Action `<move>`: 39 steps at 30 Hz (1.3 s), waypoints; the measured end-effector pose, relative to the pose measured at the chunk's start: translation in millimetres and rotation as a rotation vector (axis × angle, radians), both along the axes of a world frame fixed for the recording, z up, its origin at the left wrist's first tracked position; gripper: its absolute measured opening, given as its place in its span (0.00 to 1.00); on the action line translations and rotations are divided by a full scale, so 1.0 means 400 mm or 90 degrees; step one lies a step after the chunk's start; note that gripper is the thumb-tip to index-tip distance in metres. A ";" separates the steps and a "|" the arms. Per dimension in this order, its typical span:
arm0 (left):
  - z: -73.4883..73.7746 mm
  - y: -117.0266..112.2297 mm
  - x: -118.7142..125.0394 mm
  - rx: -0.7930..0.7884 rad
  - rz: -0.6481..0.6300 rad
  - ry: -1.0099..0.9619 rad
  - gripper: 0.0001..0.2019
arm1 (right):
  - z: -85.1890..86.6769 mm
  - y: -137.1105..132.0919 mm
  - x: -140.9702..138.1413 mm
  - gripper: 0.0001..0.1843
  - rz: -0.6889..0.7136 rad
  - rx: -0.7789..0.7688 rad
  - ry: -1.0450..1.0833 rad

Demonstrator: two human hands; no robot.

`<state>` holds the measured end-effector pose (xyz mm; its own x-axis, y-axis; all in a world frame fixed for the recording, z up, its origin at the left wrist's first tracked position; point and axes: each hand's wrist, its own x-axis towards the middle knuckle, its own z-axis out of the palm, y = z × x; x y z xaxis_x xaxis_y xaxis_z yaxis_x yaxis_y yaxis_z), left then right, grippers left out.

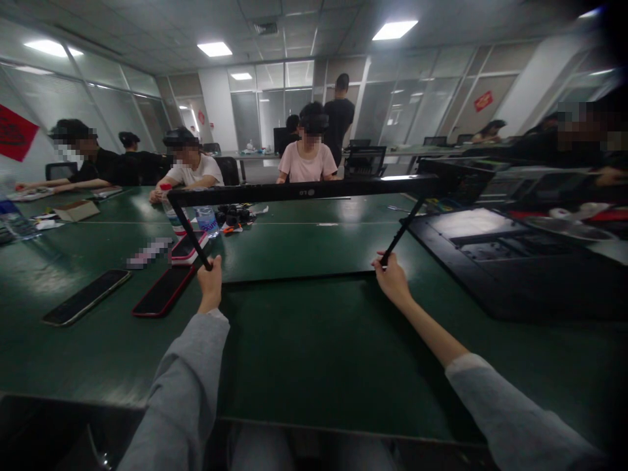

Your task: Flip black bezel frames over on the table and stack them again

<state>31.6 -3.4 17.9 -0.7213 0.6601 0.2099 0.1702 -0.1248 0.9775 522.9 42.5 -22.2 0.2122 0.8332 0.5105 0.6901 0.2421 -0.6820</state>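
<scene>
The left hand (210, 284) and right hand (394, 278) each have a closed grip on a thin, black, four-sided frame (275, 193) over the shiny green table (294, 366). If one grip slips, the frame could twist and knock the clear, red-capped plastic bottle (169, 210).

Dim overall; light from white ceiling lights (395, 30). Pale glare on green table (304, 366), left side, and on black panel (471, 226) at right; bright streak atop black frame (294, 191). Below table's near edge, deep shadow. Sides stretched, right side smeared, upper right corner black. Some patches pixelated.
</scene>
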 end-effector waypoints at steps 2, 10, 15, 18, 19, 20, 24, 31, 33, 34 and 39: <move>-0.003 0.002 -0.003 -0.001 -0.006 -0.008 0.21 | -0.004 0.002 0.002 0.23 0.001 -0.002 -0.002; -0.040 0.022 -0.028 0.006 -0.053 -0.012 0.18 | -0.016 0.013 0.010 0.22 0.016 -0.022 -0.010; -0.041 0.022 -0.026 0.008 -0.073 -0.050 0.17 | -0.022 0.018 0.014 0.22 0.030 -0.023 -0.014; -0.039 0.021 -0.023 0.007 -0.075 -0.061 0.16 | -0.024 0.018 0.015 0.21 0.032 -0.023 -0.023; -0.039 0.021 -0.023 0.011 -0.078 -0.061 0.16 | -0.024 0.018 0.015 0.21 0.029 -0.025 -0.025; -0.039 0.021 -0.023 0.014 -0.081 -0.061 0.16 | -0.024 0.018 0.016 0.20 0.026 -0.027 -0.025; -0.039 0.021 -0.023 0.012 -0.083 -0.063 0.17 | -0.024 0.018 0.016 0.21 0.027 -0.025 -0.028; -0.037 0.018 -0.024 -0.004 -0.081 -0.052 0.17 | -0.019 0.015 0.012 0.20 0.026 -0.032 -0.022; -0.039 0.020 -0.025 -0.002 -0.081 -0.052 0.17 | -0.015 0.013 0.010 0.20 0.027 -0.040 -0.021; -0.041 0.021 -0.026 -0.002 -0.082 -0.053 0.17 | -0.014 0.012 0.009 0.20 0.026 -0.044 -0.022; -0.043 0.022 -0.026 -0.002 -0.077 -0.056 0.16 | -0.015 0.015 0.008 0.20 0.020 -0.039 -0.029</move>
